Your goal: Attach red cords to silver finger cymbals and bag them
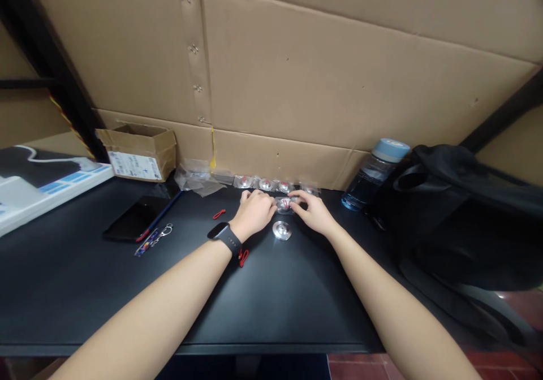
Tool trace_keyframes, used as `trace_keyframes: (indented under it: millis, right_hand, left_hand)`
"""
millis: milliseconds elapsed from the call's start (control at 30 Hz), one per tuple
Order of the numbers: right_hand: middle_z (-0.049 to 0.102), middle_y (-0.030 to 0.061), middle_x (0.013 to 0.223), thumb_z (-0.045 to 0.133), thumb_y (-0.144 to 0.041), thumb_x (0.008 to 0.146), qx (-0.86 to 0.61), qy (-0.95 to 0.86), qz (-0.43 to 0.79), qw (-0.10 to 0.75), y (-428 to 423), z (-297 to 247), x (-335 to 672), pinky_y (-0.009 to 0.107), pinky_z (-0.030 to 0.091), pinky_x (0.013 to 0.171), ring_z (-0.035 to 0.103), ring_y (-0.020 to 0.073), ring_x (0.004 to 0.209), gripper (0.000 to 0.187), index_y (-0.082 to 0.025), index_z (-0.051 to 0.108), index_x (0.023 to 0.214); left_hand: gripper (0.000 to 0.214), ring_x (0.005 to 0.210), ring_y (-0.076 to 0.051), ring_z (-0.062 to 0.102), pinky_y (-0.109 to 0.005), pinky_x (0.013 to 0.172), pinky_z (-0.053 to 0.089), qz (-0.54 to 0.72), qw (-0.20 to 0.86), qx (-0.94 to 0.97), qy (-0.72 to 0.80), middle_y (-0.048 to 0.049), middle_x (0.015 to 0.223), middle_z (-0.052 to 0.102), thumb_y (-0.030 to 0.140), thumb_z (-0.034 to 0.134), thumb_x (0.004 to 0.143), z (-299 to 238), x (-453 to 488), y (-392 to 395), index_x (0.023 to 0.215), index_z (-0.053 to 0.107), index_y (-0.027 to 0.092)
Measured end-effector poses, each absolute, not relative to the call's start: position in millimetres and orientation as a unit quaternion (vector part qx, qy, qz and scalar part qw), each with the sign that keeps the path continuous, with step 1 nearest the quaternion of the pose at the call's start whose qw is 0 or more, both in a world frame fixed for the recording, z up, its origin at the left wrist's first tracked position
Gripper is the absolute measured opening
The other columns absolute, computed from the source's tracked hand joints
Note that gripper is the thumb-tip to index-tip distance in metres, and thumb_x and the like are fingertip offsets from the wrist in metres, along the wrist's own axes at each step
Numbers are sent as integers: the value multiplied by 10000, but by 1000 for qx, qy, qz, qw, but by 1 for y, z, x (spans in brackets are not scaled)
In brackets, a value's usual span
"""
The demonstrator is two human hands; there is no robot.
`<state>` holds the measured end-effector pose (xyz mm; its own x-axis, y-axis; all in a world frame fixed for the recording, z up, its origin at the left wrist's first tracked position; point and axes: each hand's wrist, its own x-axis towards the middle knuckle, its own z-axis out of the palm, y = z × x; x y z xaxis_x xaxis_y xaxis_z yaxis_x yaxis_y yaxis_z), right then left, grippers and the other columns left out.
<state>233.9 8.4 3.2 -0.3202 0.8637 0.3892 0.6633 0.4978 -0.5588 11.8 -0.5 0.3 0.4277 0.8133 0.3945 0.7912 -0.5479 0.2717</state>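
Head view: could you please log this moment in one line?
left hand: at clear packet | right hand: touching clear packet | nearer wearer: unwrapped metal disc on black table | behind: row of packets

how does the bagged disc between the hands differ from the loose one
The bagged disc is wrapped in clear plastic; the loose disc is bare. The bagged disc has red showing, the loose disc none. The left hand and right hand are at the bagged disc; the loose disc lies untouched on the table. Both look silvery.
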Motion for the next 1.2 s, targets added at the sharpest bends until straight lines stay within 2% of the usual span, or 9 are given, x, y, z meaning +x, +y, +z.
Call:
trace_keyframes:
  millis: [200, 433, 533, 633, 833, 900, 1000, 1100, 1200]
  right_hand:
    - [722, -11, 901, 708, -255, 845, -466, -813, 149, 316, 7, 2, 236, 359, 455, 947, 703, 204, 894, 423, -258, 627, 1261]
    - [747, -25, 863, 653, -211, 883, -527, -767, 115, 347, 19, -6, 235, 380, 390, 957, 712, 195, 852, 284, -259, 578, 1153]
    - [758, 1, 927, 604, -185, 902, -569, -755, 91, 313, 27, -10, 234, 398, 360, 950, 695, 210, 913, 129, -243, 656, 1004]
    - [759, 39, 1047, 563, -162, 910, -595, -746, 74, 290, 32, -13, 235, 448, 330, 960, 656, 259, 1048, 181, -236, 728, 896]
    - [685, 84, 1214, 638, -214, 893, -594, -752, 55, 282, 23, -5, 233, 513, 334, 1002, 553, 313, 1200, 205, -268, 764, 1044]
    - [640, 96, 1280, 626, -316, 947, -542, -786, 59, 291, 11, 5, 229, 506, 349, 1044, 523, 305, 1249, 232, -269, 738, 1145]
    - [553, 103, 1401, 606, -450, 981, -399, -866, 142, 266, -10, 20, 219, 412, 386, 1101, 521, 247, 1301, 405, -263, 638, 1340]
    - [586, 97, 1336, 787, -431, 847, -349, -908, 163, 166, -26, 24, 212, 388, 432, 1071, 557, 264, 1248, 484, -259, 680, 1286]
    - [645, 81, 1190, 792, -353, 847, -339, -914, 182, 128, -31, 24, 210, 360, 476, 992, 608, 244, 1119, 411, -247, 710, 1236]
  left_hand:
    - [249, 1054, -301, 591, -483, 962, 352, 250, 12, 841, 479, -109, 986, 740, 267, 531, 981, -3, 12, 0, 843, 724, 192]
    - [218, 1059, -305, 601, -462, 930, 380, 254, 16, 834, 489, -105, 966, 745, 268, 557, 935, -2, 16, -2, 841, 742, 203]
    - [224, 1043, -298, 605, -456, 920, 383, 254, 13, 836, 486, -102, 947, 739, 239, 542, 927, -1, 15, -3, 825, 738, 204]
    - [240, 1045, -294, 602, -463, 933, 381, 261, 6, 841, 474, -93, 952, 735, 245, 518, 946, 2, 13, -4, 845, 734, 215]
    - [174, 1181, -317, 563, -477, 1002, 384, 283, -31, 832, 477, -110, 1157, 688, 262, 545, 941, 11, -4, -2, 975, 712, 225]
    - [218, 1185, -298, 578, -443, 1012, 412, 263, 15, 851, 454, -102, 1213, 661, 303, 564, 940, 16, -19, 0, 1096, 701, 238]
    - [459, 1107, -243, 624, -342, 963, 479, 200, 157, 893, 372, -79, 1283, 629, 454, 658, 889, 24, -46, 1, 1301, 628, 255]
    - [621, 996, -228, 650, -298, 864, 520, 107, 239, 892, 368, -38, 1220, 646, 504, 837, 692, 30, -65, -3, 1246, 663, 283]
    - [662, 1158, -274, 609, -333, 978, 490, 118, 220, 896, 368, -47, 1276, 624, 497, 871, 656, 27, -69, -14, 1252, 667, 292]
